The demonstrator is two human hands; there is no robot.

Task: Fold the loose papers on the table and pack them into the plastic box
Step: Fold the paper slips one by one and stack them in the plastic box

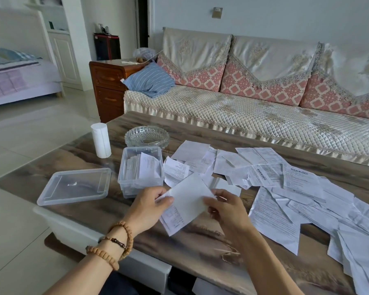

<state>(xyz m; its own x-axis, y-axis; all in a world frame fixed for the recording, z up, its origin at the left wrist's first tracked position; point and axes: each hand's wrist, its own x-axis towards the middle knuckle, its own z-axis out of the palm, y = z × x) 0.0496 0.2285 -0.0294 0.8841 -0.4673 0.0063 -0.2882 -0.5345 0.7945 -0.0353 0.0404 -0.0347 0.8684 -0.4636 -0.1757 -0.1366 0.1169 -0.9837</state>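
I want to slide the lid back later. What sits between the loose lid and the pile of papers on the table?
In the head view, the open plastic box, already holding folded papers, stands between the lid and the loose papers.

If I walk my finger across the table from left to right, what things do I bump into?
Box lid → plastic box holding folded papers → paper gripped by left hand and right hand → loose papers.

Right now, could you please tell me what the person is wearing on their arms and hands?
Both forearms are bare, with no sleeves or gloves. The left wrist carries beaded bracelets: tan wooden beads in loops, plus a strand with darker brown beads. The left hand and right hand show no rings that I can see.
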